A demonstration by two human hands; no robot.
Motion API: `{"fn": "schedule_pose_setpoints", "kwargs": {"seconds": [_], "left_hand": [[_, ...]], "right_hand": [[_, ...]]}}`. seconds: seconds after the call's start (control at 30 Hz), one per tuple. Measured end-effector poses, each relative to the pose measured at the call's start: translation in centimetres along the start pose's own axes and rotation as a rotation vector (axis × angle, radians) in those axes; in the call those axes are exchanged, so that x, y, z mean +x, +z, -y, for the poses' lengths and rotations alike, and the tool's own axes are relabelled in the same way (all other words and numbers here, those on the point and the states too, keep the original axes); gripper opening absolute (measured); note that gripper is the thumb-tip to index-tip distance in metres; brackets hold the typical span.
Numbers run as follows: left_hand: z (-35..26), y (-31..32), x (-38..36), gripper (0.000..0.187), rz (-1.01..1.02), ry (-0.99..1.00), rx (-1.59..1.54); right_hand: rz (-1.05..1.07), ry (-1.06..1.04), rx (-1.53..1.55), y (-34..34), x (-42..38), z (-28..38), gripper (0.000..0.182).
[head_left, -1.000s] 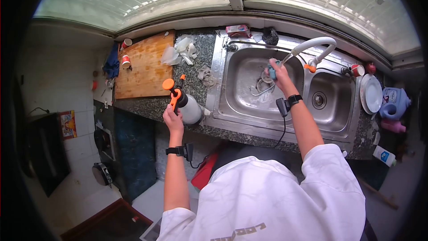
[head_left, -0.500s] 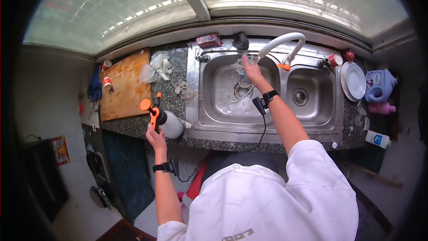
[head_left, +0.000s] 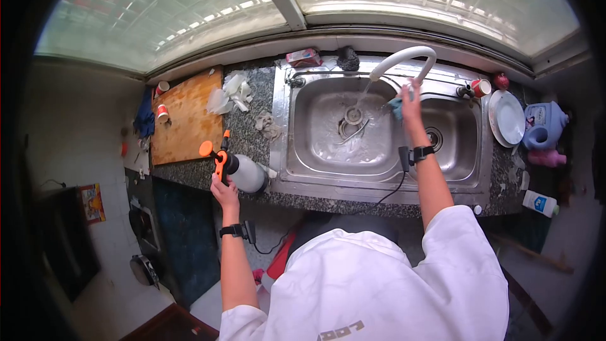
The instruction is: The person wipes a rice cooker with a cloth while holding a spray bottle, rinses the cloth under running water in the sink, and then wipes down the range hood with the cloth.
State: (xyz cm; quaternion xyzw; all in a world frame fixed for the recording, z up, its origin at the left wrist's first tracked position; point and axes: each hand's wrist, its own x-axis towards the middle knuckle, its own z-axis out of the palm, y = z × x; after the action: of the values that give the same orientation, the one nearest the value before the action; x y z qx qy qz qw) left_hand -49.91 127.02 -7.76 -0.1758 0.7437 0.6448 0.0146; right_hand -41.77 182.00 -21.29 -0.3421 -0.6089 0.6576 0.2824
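Observation:
My left hand (head_left: 225, 191) is wrapped round the orange handle of a pump spray bottle (head_left: 246, 173), which leans on the counter's front edge left of the sink. Between the two basins, my right hand (head_left: 411, 108) is at the base of the white faucet (head_left: 404, 57), its fingers up where the orange lever was seen. A blue-green cloth (head_left: 396, 108) hangs from that hand on its left side. Water runs from the spout into the large basin (head_left: 315, 145), around the drain (head_left: 353, 115). My right fingers partly hide the lever.
Left of the sink lie a wooden cutting board (head_left: 186, 120) with paper cups, crumpled plastic bags (head_left: 230, 95) and a grey rag (head_left: 267, 125). On the right are white plates (head_left: 507, 118), a blue jug (head_left: 544, 123) and a white bottle (head_left: 540, 203). A dark scrubber (head_left: 348, 58) sits behind the basin.
My right hand has moved right with the cloth, from under the running water to the faucet base. My left hand keeps its hold on the spray bottle. The view has shifted slightly.

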Motion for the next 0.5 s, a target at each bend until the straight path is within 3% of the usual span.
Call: {"fn": "schedule_pose_setpoints", "kwargs": {"seconds": [0.07, 0.13, 0.17, 0.23, 0.27, 0.33, 0.5], "left_hand": [[0.4, -0.4, 0.1, 0.053, -0.037, 0.007, 0.015], [0.5, -0.5, -0.1, 0.053, -0.03, 0.005, 0.03], [0.4, -0.4, -0.3, 0.053, -0.025, 0.01, 0.022], [0.7, -0.2, -0.7, 0.052, -0.025, 0.029, 0.007], [0.9, -0.2, -0.9, 0.052, -0.035, 0.023, 0.002], [1.1, -0.3, -1.3, 0.053, -0.022, 0.022, -0.012], [1.7, -0.7, -1.6, 0.054, -0.046, 0.026, -0.05]], "right_hand": [[0.043, 0.27, 0.327, -0.7, -1.8, 4.6, 0.036], [0.164, 0.132, 0.008, -1.5, -0.6, -1.4, 0.038], [0.168, 0.129, 0.006, -1.1, -1.9, -0.6, 0.038], [0.413, 0.313, 0.02, -0.1, -6.1, 2.1, 0.048], [0.423, 0.314, 0.013, -0.3, -6.6, 2.1, 0.048], [0.396, 0.617, 0.159, -0.2, -7.5, 0.8, 0.053], [0.211, 0.623, -0.049, 1.7, -8.3, -0.5, 0.06]]}}
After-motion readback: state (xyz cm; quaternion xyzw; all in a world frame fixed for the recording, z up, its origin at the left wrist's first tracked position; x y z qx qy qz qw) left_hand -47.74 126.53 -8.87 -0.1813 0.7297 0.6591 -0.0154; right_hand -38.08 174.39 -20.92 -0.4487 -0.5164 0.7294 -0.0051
